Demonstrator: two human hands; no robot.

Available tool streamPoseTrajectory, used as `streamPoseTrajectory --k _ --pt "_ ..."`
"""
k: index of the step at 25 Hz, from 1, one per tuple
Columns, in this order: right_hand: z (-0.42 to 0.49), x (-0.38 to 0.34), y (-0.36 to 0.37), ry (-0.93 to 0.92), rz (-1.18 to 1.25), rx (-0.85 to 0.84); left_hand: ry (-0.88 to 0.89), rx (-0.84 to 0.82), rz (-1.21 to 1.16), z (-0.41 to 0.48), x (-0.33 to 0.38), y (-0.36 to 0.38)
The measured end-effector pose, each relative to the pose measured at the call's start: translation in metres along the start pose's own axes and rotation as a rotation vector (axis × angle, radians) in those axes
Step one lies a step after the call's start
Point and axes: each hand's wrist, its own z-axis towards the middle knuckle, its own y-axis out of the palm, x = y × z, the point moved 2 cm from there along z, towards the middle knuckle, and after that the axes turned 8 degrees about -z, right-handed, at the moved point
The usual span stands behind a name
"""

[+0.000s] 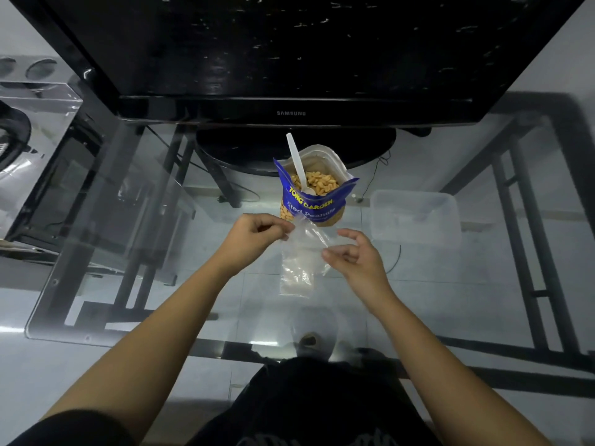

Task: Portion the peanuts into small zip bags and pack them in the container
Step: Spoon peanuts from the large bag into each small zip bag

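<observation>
With the left hand [257, 235] and right hand [354, 255] each pinching a top corner of the small clear plastic zip bag [297, 272], press the seal fully shut between them.

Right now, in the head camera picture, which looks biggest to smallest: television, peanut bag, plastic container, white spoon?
1. Television
2. Plastic container and peanut bag: look about alike, so unranked
3. White spoon

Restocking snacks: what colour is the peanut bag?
Blue with yellow lettering, peanut bag, head view.
</observation>
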Motion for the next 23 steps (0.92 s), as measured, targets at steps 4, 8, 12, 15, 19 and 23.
streamPoseTrajectory --k 4,8,12,15,19,23 --pt "0.005 -0.020 -0.015 -0.080 -0.004 -0.059 0.082 -0.081 -0.018 0.001 0.013 -0.011" --pt "0.005 -0.046 -0.027 -0.175 -0.026 -0.046 0.124 -0.085 -0.068 0.000 0.033 -0.014" --pt "0.004 -0.070 -0.033 -0.264 -0.096 0.022 0.172 -0.034 -0.104 0.001 0.060 -0.015" --pt "0.007 -0.083 -0.039 -0.283 -0.112 -0.002 0.165 -0.013 -0.011 0.002 0.075 -0.015" --pt "0.014 -0.097 -0.045 -0.257 0.005 -0.046 0.213 0.127 0.031 0.006 0.081 -0.016" --pt "0.016 -0.104 -0.048 -0.279 -0.067 0.032 0.232 0.122 0.036 0.008 0.084 -0.017"
